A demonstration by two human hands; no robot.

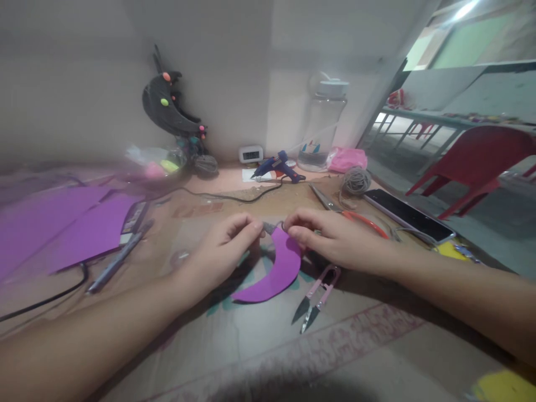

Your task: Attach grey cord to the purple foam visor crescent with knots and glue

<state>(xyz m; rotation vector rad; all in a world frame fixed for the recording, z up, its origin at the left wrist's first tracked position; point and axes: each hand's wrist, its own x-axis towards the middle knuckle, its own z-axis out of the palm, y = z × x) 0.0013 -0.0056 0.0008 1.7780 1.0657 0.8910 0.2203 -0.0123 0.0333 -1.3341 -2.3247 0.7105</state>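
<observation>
A purple crescent moon cutout (285, 262) hangs between my hands just over the table, its lower point toward the left. Grey yarn (269, 228) is wrapped round its upper tip. My left hand (234, 240) is closed, thumb and forefinger pinching that wrapped tip. Beside the crescent's upper right edge, my right hand (320, 234) is pinched shut on the yarn, a short loop of which shows at its fingertips. Pink-handled thread snips (318, 296) lie below my right hand. Orange-handled scissors (364, 220) rest behind my right wrist, partly hidden by it.
At the back stand a blue glue gun (274, 164), a small clock (251, 154) and a water bottle (322, 125). A yarn ball (355, 180) and a phone (408, 215) lie right. Purple sheets (92, 223) and a pen (119, 257) lie left. A dark crescent (167, 106) hangs behind.
</observation>
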